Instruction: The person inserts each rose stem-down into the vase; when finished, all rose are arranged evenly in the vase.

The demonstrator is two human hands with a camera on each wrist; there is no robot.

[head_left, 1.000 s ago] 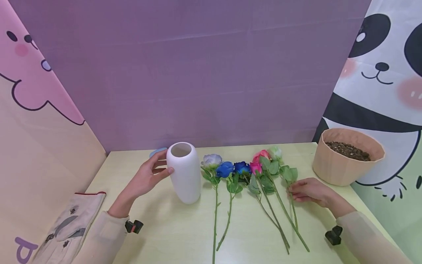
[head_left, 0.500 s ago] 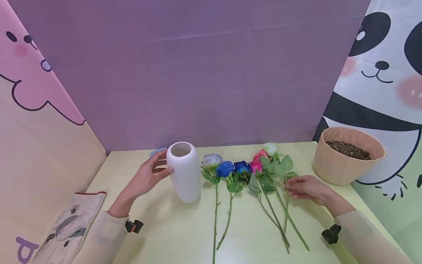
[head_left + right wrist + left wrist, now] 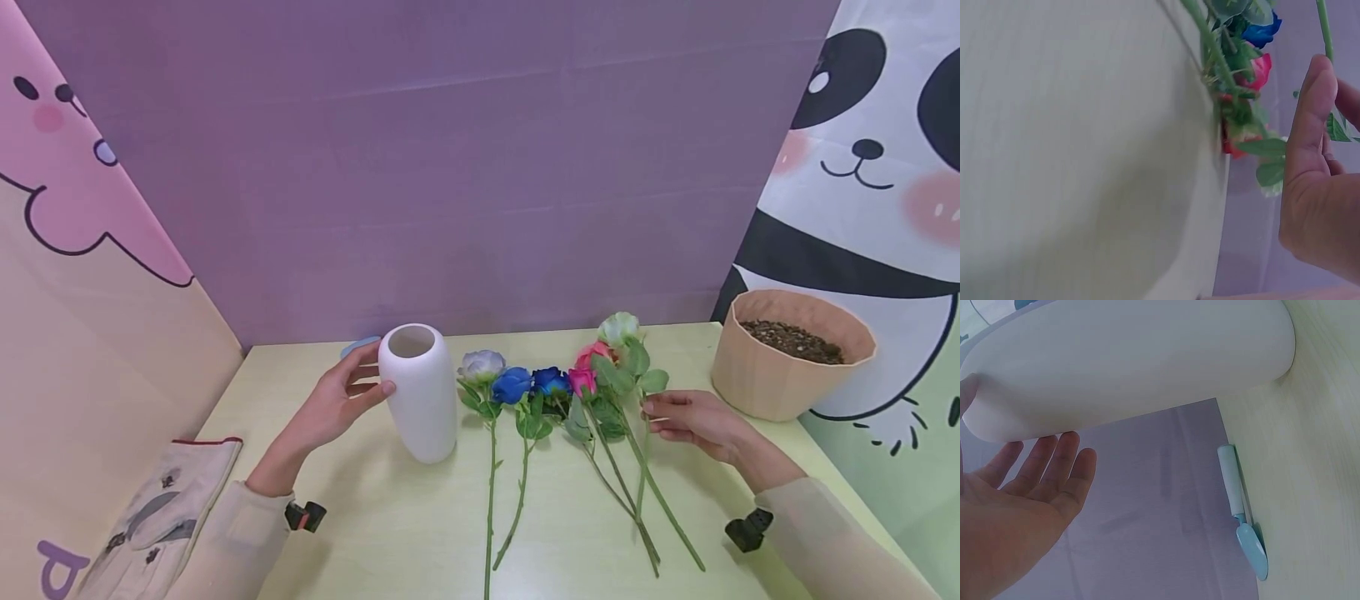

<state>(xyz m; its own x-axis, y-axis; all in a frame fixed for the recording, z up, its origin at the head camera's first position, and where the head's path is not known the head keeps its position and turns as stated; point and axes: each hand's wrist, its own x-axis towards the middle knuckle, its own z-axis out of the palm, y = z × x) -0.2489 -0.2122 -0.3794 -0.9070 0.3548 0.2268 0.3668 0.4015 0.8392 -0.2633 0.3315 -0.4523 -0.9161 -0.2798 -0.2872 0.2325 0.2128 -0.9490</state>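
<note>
White ceramic vase is steadied upright by your left hand, its fingers straight against the side; your right hand pinches the pale-green artificial rose stem, raising it off the bench.

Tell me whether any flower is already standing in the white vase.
No. The vase has an empty mouth, and the flowers lie on the table beside it.

A plain white vase, two blue roses, a tan pot, purple backdrop.
</note>
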